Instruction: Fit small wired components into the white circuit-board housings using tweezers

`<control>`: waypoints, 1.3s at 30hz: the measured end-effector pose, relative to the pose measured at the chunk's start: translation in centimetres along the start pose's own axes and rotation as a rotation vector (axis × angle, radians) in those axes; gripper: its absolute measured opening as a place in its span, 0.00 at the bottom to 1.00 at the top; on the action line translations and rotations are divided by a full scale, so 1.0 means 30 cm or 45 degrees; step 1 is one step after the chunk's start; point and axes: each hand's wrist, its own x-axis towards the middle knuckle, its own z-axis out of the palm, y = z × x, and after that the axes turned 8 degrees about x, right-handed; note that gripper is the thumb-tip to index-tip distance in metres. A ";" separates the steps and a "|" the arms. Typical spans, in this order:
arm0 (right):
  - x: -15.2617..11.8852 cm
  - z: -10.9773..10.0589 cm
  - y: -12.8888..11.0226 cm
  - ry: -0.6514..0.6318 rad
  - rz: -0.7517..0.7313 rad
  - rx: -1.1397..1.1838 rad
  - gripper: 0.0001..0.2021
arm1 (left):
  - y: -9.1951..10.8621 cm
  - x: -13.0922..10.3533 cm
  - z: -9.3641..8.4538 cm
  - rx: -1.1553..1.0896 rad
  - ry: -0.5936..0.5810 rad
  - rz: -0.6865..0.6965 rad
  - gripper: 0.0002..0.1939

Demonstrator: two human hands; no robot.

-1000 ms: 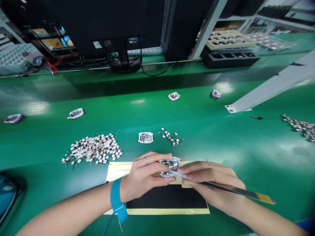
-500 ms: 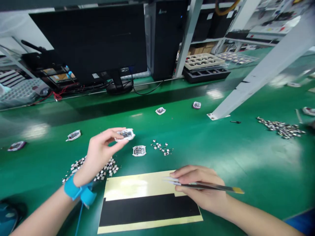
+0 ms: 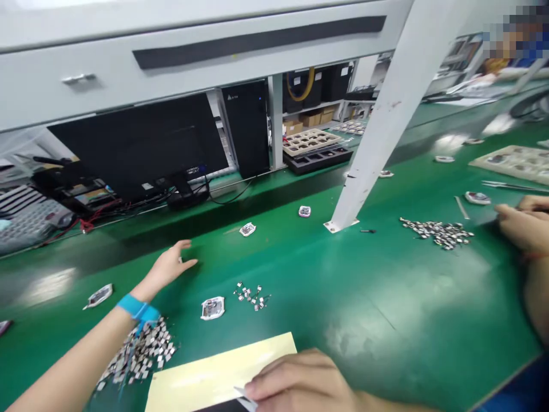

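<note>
Left hand (image 3: 169,266) empty and stretched over the green table (image 3: 321,286) — right hand (image 3: 304,383) holding tweezers (image 3: 246,399).
The left hand's thumb and fingers stand wide apart, touching no case; a white-rimmed case (image 3: 213,308) lies on the table nearer the person, between the large pile of small parts (image 3: 146,349) and a small cluster (image 3: 252,296); another white case (image 3: 247,229) sits farther back; the right hand pinches the tweezers, pale tips over the yellow sheet (image 3: 223,366); the step in hand looks like a left-handed reach among the cases, tweezers kept ready — gripping one would call for lowering the left hand and closing thumb and finger on its rim.
</note>
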 end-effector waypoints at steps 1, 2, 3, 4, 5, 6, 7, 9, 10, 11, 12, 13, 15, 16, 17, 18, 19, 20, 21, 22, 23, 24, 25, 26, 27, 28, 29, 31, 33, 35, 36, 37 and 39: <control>-0.003 0.002 0.000 0.004 0.004 -0.010 0.12 | 0.063 0.023 0.023 0.020 -0.025 0.060 0.33; -0.005 0.006 0.002 0.010 0.004 -0.032 0.12 | 0.126 0.049 0.054 0.033 -0.054 0.113 0.30; -0.006 0.012 0.005 0.017 0.004 -0.062 0.11 | 0.186 0.079 0.090 0.046 -0.073 0.149 0.29; -0.006 0.019 0.009 0.046 -0.010 -0.094 0.10 | 0.238 0.109 0.129 0.063 -0.084 0.169 0.27; -0.006 0.027 0.016 0.087 -0.039 -0.122 0.09 | 0.282 0.137 0.167 0.079 -0.087 0.182 0.27; -0.005 0.036 0.023 0.123 -0.064 -0.144 0.07 | 0.317 0.161 0.202 0.091 -0.090 0.193 0.25; -0.005 0.043 0.031 0.158 -0.086 -0.158 0.05 | 0.341 0.180 0.233 0.100 -0.089 0.202 0.24; -0.003 0.054 0.044 0.207 -0.112 -0.147 0.04 | 0.366 0.203 0.276 0.105 -0.070 0.210 0.20; -0.002 0.057 0.048 0.206 -0.097 -0.136 0.04 | 0.368 0.209 0.289 0.101 -0.051 0.208 0.18; -0.001 0.058 0.049 0.194 -0.070 -0.120 0.04 | 0.367 0.212 0.297 0.093 -0.028 0.201 0.16; 0.000 0.057 0.050 0.191 -0.047 -0.101 0.05 | 0.363 0.213 0.299 0.082 -0.005 0.193 0.16; 0.000 0.054 0.049 0.191 -0.026 -0.078 0.06 | 0.359 0.213 0.296 0.066 0.015 0.187 0.15; -0.002 0.042 0.047 0.194 0.034 -0.026 0.07 | 0.355 0.208 0.276 0.019 0.046 0.183 0.16; -0.003 0.033 0.048 0.198 0.068 0.000 0.08 | 0.356 0.199 0.258 -0.012 0.060 0.188 0.17; -0.005 0.023 0.050 0.208 0.105 0.017 0.09 | 0.358 0.184 0.236 -0.049 0.073 0.200 0.18; -0.007 0.011 0.053 0.225 0.149 0.021 0.09 | 0.361 0.159 0.211 -0.092 0.081 0.221 0.21; -0.009 -0.002 0.056 0.251 0.197 0.019 0.10 | 0.364 0.126 0.182 -0.140 0.084 0.252 0.23; -0.010 -0.015 0.059 0.290 0.252 0.017 0.10 | 0.367 0.081 0.153 -0.186 0.082 0.289 0.25; -0.011 -0.028 0.062 0.339 0.317 0.015 0.11 | 0.369 0.028 0.126 -0.228 0.073 0.329 0.26; -0.012 -0.039 0.065 0.392 0.383 0.016 0.10 | 0.371 -0.033 0.102 -0.272 0.062 0.368 0.27; -0.013 -0.048 0.067 0.445 0.438 0.022 0.10 | 0.371 -0.099 0.084 -0.317 0.051 0.401 0.27; -0.015 -0.054 0.069 0.482 0.482 0.030 0.10 | 0.370 -0.167 0.073 -0.376 0.039 0.429 0.27; -0.016 -0.057 0.070 0.506 0.509 0.038 0.10 | 0.367 -0.234 0.071 -0.455 0.026 0.449 0.27; -0.017 -0.057 0.071 0.513 0.520 0.046 0.10 | 0.363 -0.297 0.077 -0.507 0.011 0.455 0.27; -0.018 -0.054 0.072 0.500 0.526 0.055 0.11 | 0.357 -0.354 0.091 -0.533 0.001 0.458 0.26; -0.019 -0.048 0.074 0.473 0.529 0.066 0.11 | 0.349 -0.403 0.111 -0.535 0.004 0.464 0.25; -0.019 -0.039 0.077 0.436 0.534 0.072 0.11 | 0.339 -0.443 0.134 -0.511 0.021 0.477 0.24; -0.017 -0.015 0.085 0.363 0.551 0.063 0.11 | 0.317 -0.497 0.185 -0.471 0.076 0.523 0.23; -0.017 0.013 0.098 0.305 0.570 0.029 0.10 | 0.296 -0.522 0.228 -0.477 0.111 0.552 0.24; -0.019 0.038 0.112 0.265 0.589 -0.012 0.09 | 0.282 -0.529 0.255 -0.516 0.113 0.547 0.23; -0.021 0.047 0.119 0.257 0.594 -0.029 0.09 | 0.277 -0.529 0.262 -0.541 0.117 0.542 0.23; -0.023 0.055 0.125 0.254 0.602 -0.040 0.08 | 0.274 -0.529 0.266 -0.563 0.120 0.542 0.23; -0.027 0.060 0.129 0.253 0.611 -0.043 0.08 | 0.274 -0.529 0.267 -0.598 0.136 0.567 0.22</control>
